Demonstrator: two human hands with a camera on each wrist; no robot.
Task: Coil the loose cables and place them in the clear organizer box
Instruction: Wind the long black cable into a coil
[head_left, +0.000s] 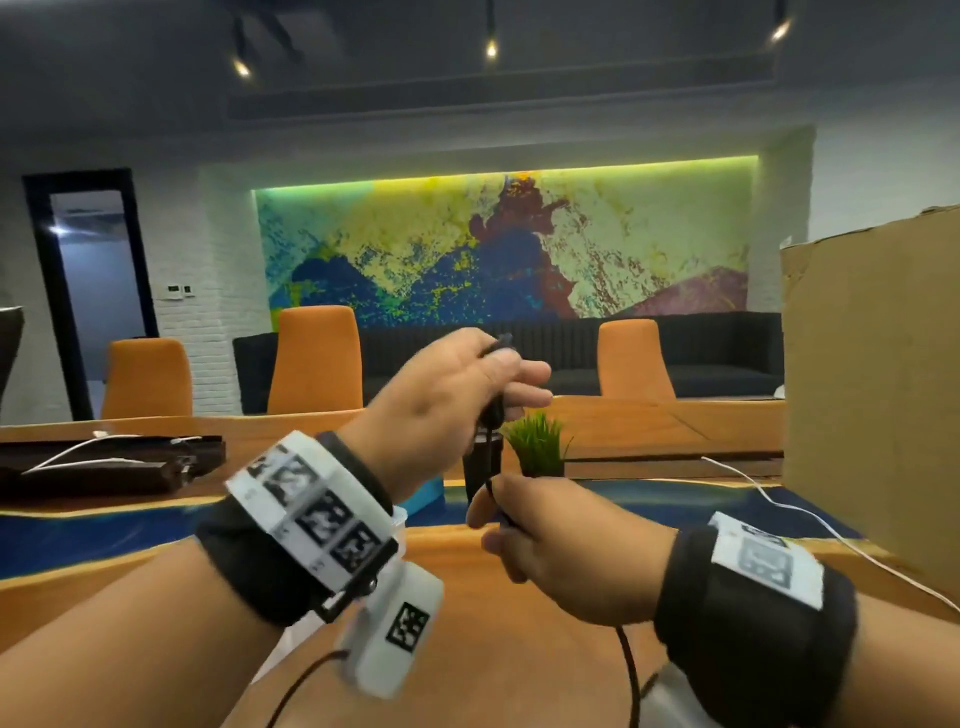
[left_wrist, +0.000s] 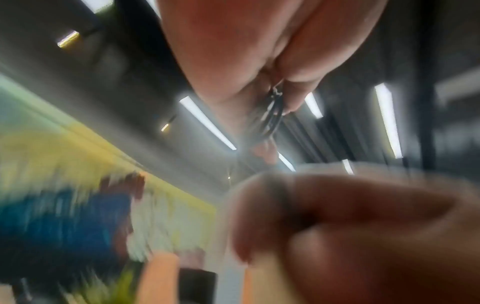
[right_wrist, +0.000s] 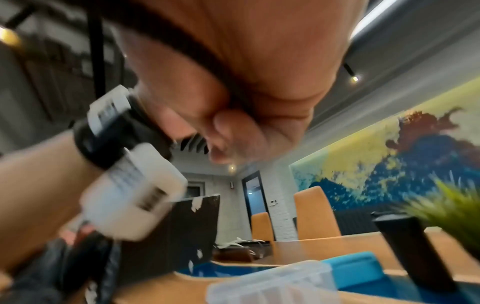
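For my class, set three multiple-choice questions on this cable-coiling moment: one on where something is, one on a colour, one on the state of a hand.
1. Where is the black cable?
A. Flat on the table
B. Held in the air between both hands
C. Inside the cardboard box

2. What colour are the chairs?
A. Orange
B. Grey
C. Red

3. What is the right hand doing?
A. Lying open
B. Pressing the table
C. Pinching the cable

Answers: 1 B, the left hand grips its upper part, the right hand the lower; 2 A, orange backs show; 3 C, fingers curl around the cable.
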